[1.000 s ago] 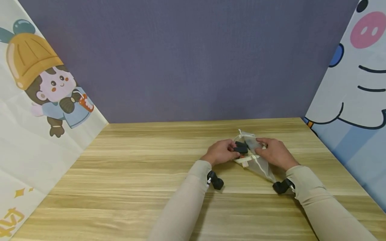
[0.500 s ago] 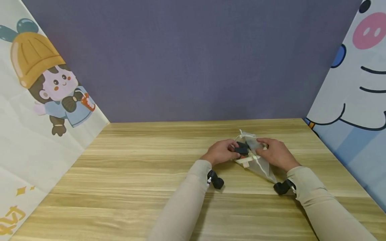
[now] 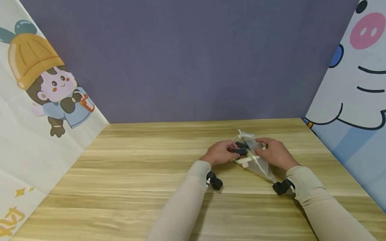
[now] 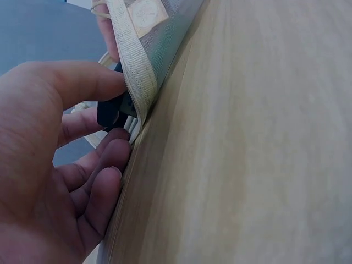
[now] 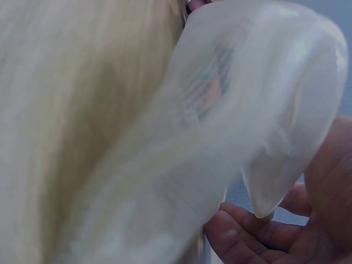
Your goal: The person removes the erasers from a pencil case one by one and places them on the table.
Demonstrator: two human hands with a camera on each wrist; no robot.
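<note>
Two pale sleeves [image 3: 182,201] enter at the bottom, each wearing one black wrist camera [image 3: 216,182]. Lower left, yellow characters [image 3: 11,219] on the side cloth are cut off, unreadable. Right of the frame's centre lies one whitish mesh bag [image 3: 263,165], its long axis slanting from upper left to lower right, mouth facing left. Its tag [image 4: 147,16] bears a round print, too faint to read. The left hand [image 3: 219,152] pinches one dark block [image 3: 240,152] at the mouth, another just beyond; the right hand [image 3: 276,154] grips the bag's edge.
</note>
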